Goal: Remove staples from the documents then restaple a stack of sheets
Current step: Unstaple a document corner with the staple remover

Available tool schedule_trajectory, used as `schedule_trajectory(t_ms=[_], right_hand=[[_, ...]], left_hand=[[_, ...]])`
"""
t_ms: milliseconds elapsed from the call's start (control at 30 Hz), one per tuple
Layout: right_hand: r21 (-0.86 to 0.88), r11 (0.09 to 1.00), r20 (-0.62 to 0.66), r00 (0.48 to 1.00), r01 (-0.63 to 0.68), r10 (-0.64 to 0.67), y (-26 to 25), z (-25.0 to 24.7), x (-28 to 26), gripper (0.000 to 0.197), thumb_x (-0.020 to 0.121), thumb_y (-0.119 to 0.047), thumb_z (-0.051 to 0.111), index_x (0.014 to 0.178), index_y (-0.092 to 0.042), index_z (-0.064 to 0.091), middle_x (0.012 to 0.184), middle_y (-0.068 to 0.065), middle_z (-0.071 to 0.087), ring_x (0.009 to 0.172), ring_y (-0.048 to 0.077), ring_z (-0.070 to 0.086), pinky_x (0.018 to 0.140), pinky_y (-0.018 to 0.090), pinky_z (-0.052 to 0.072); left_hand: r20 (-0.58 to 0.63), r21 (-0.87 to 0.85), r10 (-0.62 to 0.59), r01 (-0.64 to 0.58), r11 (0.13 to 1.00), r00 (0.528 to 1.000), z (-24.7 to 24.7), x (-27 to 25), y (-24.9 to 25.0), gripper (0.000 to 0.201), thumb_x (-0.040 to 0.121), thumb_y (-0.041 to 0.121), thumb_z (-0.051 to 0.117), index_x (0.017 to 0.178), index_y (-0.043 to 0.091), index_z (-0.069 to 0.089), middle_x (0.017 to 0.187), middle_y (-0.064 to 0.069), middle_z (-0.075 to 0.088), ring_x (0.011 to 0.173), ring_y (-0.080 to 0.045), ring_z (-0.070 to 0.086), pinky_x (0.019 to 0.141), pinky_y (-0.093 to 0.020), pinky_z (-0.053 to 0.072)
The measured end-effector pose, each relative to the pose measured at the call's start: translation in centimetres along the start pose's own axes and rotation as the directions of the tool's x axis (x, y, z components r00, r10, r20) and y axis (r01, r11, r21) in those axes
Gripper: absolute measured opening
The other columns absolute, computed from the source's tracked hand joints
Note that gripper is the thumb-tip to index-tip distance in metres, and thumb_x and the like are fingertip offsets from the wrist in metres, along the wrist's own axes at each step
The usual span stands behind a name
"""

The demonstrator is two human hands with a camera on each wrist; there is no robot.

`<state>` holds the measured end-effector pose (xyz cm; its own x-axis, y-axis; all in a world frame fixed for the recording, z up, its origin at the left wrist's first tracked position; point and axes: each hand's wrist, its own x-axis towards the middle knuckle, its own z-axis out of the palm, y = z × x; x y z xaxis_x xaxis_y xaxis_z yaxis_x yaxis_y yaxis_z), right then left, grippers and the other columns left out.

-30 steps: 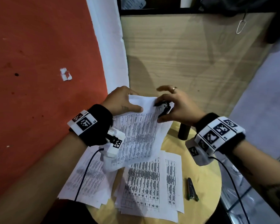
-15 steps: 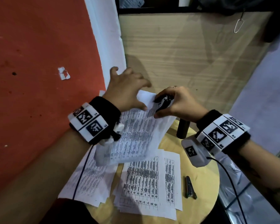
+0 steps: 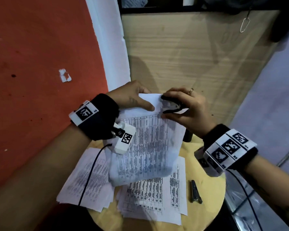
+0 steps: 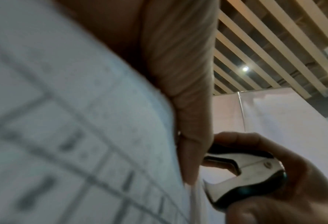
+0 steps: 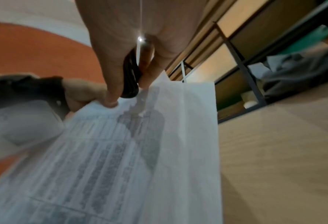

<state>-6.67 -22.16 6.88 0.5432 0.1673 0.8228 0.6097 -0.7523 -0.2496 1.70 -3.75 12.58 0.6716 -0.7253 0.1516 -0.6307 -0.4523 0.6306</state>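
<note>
Nearest, loose printed sheets (image 3: pixel 150 195) are lying on the round table (image 3: pixel 208 194). Above them, the left hand (image 3: pixel 132 99) is pinching the raised document (image 3: pixel 148 144), its fingers tucked behind the top edge now. The right hand (image 3: pixel 188 107) is squeezing the staple remover (image 3: pixel 171 106) at the corner.

Printed sheets (image 3: pixel 150 194) covered the left and middle of the small round table (image 3: pixel 212 194). Bare wood showed along its right side, broken only by a stapler (image 3: pixel 195 191), and at the front edge. A dark cylinder (image 3: pixel 188 136) stood at the far rim. A wooden panel (image 3: pixel 190 52) and red wall (image 3: pixel 40 64) closed in the far and left sides.
</note>
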Motion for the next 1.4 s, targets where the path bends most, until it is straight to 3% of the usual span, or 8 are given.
schedule_trajectory(t_ms=[233, 300, 400, 467, 733, 967, 1167, 1400], right_hand=[[-0.087, 0.982, 0.066, 0.984, 0.168, -0.163, 0.4, -1.1, 0.5, 0.042, 0.068, -0.017, 0.082, 0.104, 0.0, 0.068, 0.103, 0.015, 0.065, 0.094, 0.016, 0.059, 0.082, 0.024, 0.05], [-0.089, 0.98, 0.095, 0.981, 0.177, -0.169, 0.4, -1.4, 0.5, 0.042, 0.068, -0.018, 0.082, 0.104, -0.002, 0.069, 0.103, 0.012, 0.065, 0.092, 0.019, 0.062, 0.079, 0.031, 0.051], [-0.084, 0.978, 0.125, 0.975, 0.193, -0.182, 0.3, -1.6, 0.4, 0.041, 0.067, -0.018, 0.081, 0.103, -0.002, 0.07, 0.103, 0.011, 0.066, 0.091, 0.022, 0.063, 0.077, 0.036, 0.052], [-0.09, 0.976, 0.139, 0.973, 0.196, -0.183, 0.2, -1.8, 0.5, 0.04, 0.068, -0.018, 0.081, 0.103, -0.003, 0.07, 0.103, 0.011, 0.066, 0.091, 0.023, 0.063, 0.076, 0.038, 0.052], [-0.13, 0.962, 0.207, 0.956, 0.238, -0.209, 0.1, -1.9, 1.0, 0.042, 0.067, -0.019, 0.079, 0.105, -0.004, 0.069, 0.105, 0.011, 0.066, 0.093, 0.025, 0.064, 0.073, 0.039, 0.053], [-0.187, 0.934, 0.233, 0.937, 0.304, -0.258, -0.2, -1.6, 1.3, 0.042, 0.064, -0.014, 0.081, 0.102, -0.002, 0.069, 0.101, 0.013, 0.067, 0.086, 0.03, 0.066, 0.068, 0.039, 0.055], [-0.244, 0.894, 0.239, 0.917, 0.376, -0.32, -0.1, -1.2, 1.5, 0.041, 0.063, -0.01, 0.084, 0.1, -0.001, 0.069, 0.098, 0.015, 0.067, 0.082, 0.032, 0.067, 0.064, 0.041, 0.055], [-0.25, 0.891, 0.244, 0.915, 0.378, -0.32, -0.5, -1.3, 2.0, 0.04, 0.063, -0.012, 0.083, 0.099, -0.001, 0.07, 0.097, 0.014, 0.068, 0.082, 0.031, 0.066, 0.063, 0.037, 0.054]], left_hand=[[0.06, -0.26, -0.014, 0.029, 0.965, 0.998, 0.9, -0.3, 0.6, 0.012, 0.077, 0.005, 0.073, 0.089, 0.002, 0.072, 0.078, -0.007, 0.068, 0.066, -0.011, 0.061, 0.061, -0.017, 0.048], [0.067, -0.316, -0.027, 0.047, 0.947, 0.997, 1.1, -0.4, 0.6, 0.004, 0.078, 0.005, 0.072, 0.081, 0.006, 0.073, 0.073, -0.006, 0.068, 0.063, -0.013, 0.06, 0.058, -0.017, 0.048], [0.069, -0.354, -0.046, 0.068, 0.933, 0.997, 1.1, -0.4, 0.5, 0.02, 0.078, 0.006, 0.072, 0.061, 0.017, 0.072, 0.058, 0.003, 0.066, 0.051, -0.008, 0.058, 0.051, -0.014, 0.045], [0.074, -0.362, -0.055, 0.078, 0.929, 0.996, 1.1, -0.4, 0.7, 0.02, 0.077, 0.006, 0.072, 0.06, 0.017, 0.071, 0.057, 0.003, 0.066, 0.05, -0.008, 0.058, 0.051, -0.014, 0.045], [0.053, -0.384, -0.057, 0.073, 0.92, 0.997, 1.3, -0.6, 1.2, 0.004, 0.07, 0.008, 0.076, 0.07, 0.009, 0.072, 0.064, -0.003, 0.065, 0.056, -0.01, 0.057, 0.056, -0.017, 0.044], [-0.03, -0.274, -0.035, 0.026, 0.961, 0.999, 1.7, -0.8, 0.8, 0.021, 0.072, 0.016, 0.08, 0.058, 0.014, 0.064, 0.06, 0.001, 0.045, 0.062, -0.014, 0.039, 0.057, -0.028, 0.025], [-0.054, -0.212, -0.006, -0.006, 0.977, 0.999, 1.4, -1.2, 1.2, 0.027, 0.073, 0.019, 0.078, 0.077, -0.006, 0.069, 0.067, -0.005, 0.047, 0.067, -0.014, 0.041, 0.063, -0.027, 0.027], [-0.067, -0.242, 0.007, -0.023, 0.97, 0.998, 1.2, -1.5, 1.7, 0.009, 0.072, 0.013, 0.078, 0.068, 0.011, 0.07, 0.067, -0.002, 0.055, 0.064, -0.007, 0.047, 0.06, -0.022, 0.035]])
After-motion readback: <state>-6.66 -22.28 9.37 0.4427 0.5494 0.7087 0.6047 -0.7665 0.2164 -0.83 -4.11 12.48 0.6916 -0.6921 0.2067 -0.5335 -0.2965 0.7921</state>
